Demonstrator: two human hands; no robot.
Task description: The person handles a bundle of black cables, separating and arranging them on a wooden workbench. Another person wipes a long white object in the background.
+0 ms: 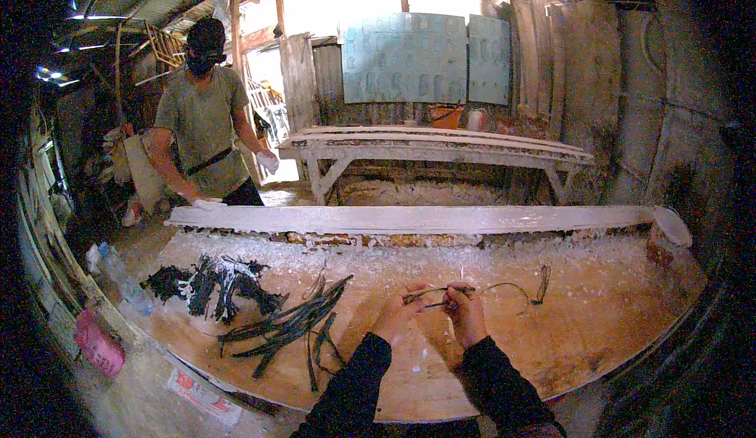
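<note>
Over the middle of the wooden worktable [598, 328], my left hand [396, 313] and my right hand [466, 316] are close together. Both are closed on a short dark strip [435, 291], which spans the gap between them; its exact kind I cannot make out. Beyond my right hand a thin dark cord [508, 285] curves over the tabletop toward a small upright tuft of dark strands [541, 287]. Left of my left hand lies a loose pile of long dark strips [287, 326]. Farther left sit several dark bundles [214, 282] with some whitish patches.
A long white-coated board [409, 219] runs along the table's far side, with a pale round container [672, 227] at its right end. Across it stands a co-worker [203, 111] in white gloves. Behind is a white-crusted bench [441, 153]. Plastic bottles [126, 280] lie at the left edge.
</note>
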